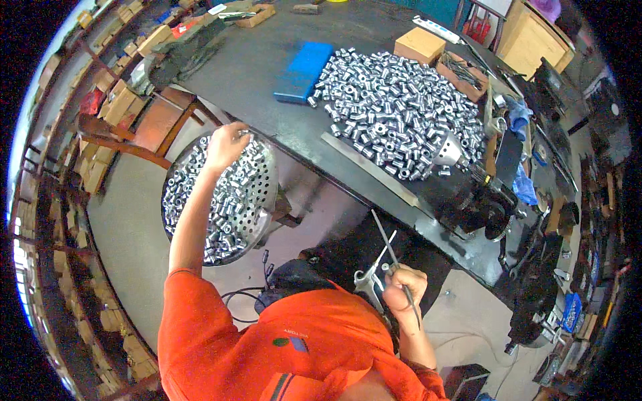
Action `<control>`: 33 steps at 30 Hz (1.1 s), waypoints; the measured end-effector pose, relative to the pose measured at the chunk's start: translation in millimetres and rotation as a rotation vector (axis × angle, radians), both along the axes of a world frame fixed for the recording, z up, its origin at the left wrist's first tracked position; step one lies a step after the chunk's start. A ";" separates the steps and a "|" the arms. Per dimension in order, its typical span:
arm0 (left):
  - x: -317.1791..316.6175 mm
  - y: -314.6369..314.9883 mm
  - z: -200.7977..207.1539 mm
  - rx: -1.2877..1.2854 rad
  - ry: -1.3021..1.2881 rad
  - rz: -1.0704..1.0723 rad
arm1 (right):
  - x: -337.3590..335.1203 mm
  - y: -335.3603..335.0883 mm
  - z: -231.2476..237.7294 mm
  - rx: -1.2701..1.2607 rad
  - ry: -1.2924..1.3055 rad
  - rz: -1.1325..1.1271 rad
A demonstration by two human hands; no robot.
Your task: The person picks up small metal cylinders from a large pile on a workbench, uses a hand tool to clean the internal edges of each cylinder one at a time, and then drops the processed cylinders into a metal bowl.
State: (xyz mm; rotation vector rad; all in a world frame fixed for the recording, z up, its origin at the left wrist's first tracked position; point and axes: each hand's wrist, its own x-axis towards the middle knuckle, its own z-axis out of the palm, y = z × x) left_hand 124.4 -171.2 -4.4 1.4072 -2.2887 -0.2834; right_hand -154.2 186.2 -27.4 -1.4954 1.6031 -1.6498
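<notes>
My left hand (pixel 227 146) is over the far rim of a round perforated metal basin (pixel 262 190), fingers pinched together. Something shiny shows at its fingertips, too small to make out. Many short silvery metal fittings (pixel 224 194) lie in the basin. In front of my body, my right hand (pixel 406 289) is closed around a long thin grey rod (pixel 383 230), which looks like a file and slants up to the left. A small ring-shaped metal piece (pixel 386 266) shows by its fingers. Close beside it is a pale metal tool (pixel 368 279), partly hidden.
A dark workbench (pixel 254 113) carries a big heap of fittings (pixel 401 107), a metal scoop (pixel 449 152), a blue box (pixel 304 72) and a flat metal bar (pixel 368 167). Dark machinery (pixel 475 204) stands at the right. A wooden chair (pixel 157 123) is beyond the basin; cables (pixel 244 294) hang below.
</notes>
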 end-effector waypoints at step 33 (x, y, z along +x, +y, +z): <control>-120.9 200.3 -11.5 1.681 0.963 -0.364 | -4.3 -6.6 10.5 0.191 -0.070 0.209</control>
